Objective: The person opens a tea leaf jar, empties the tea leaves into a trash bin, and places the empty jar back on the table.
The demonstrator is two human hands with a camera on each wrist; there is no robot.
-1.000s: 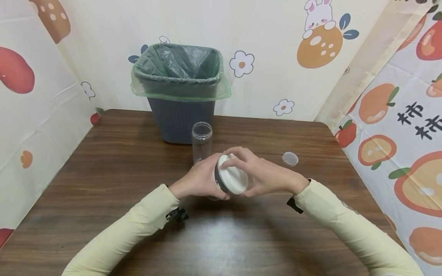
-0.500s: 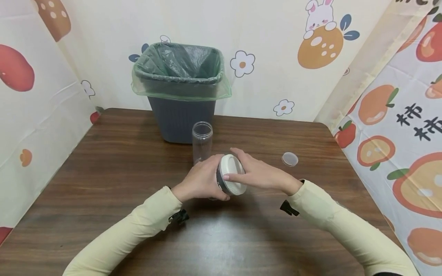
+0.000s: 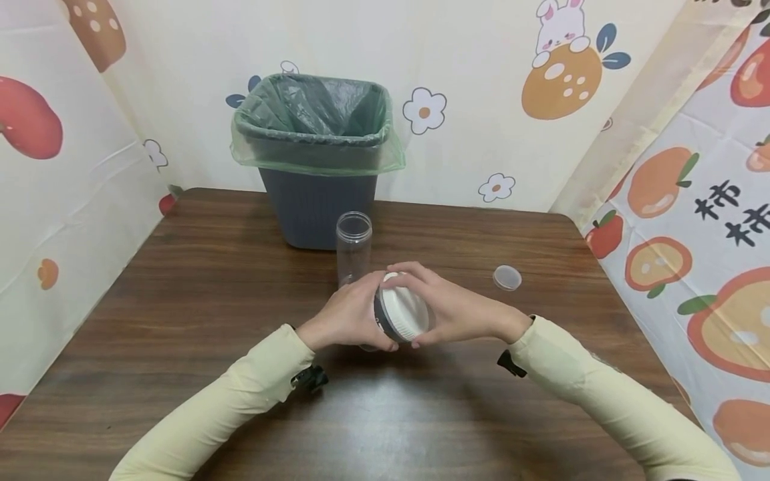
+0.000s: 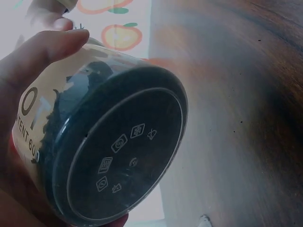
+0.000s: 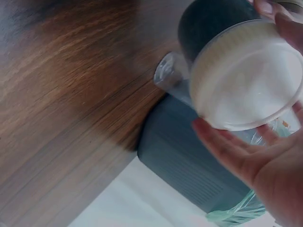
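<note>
A dark jar (image 3: 386, 319) with a white screw lid (image 3: 410, 315) is held tilted above the table. My left hand (image 3: 349, 315) grips the body from the left, thumb and fingers round it. In the left wrist view the jar's dark base (image 4: 125, 151) faces the camera, with moulded symbols on it and a lettered pale label on the side. My right hand (image 3: 460, 308) holds the ribbed edge of the lid, thumb at the near side and fingers over the far side. From the right wrist, the lid (image 5: 251, 82) shows its smooth top and sits on the jar.
Just behind the hands stands a clear uncapped bottle (image 3: 353, 248). A dark bin (image 3: 327, 207) with a green liner (image 3: 265, 150) stands at the table's back. To the right lies a small clear round cap (image 3: 507, 278). Patterned cloth hangs round the wooden table (image 3: 198, 287).
Half a second ago the right hand's fingers were lifted and loosened over the lid; now they are back round its edge. The left hand and jar have barely moved.
</note>
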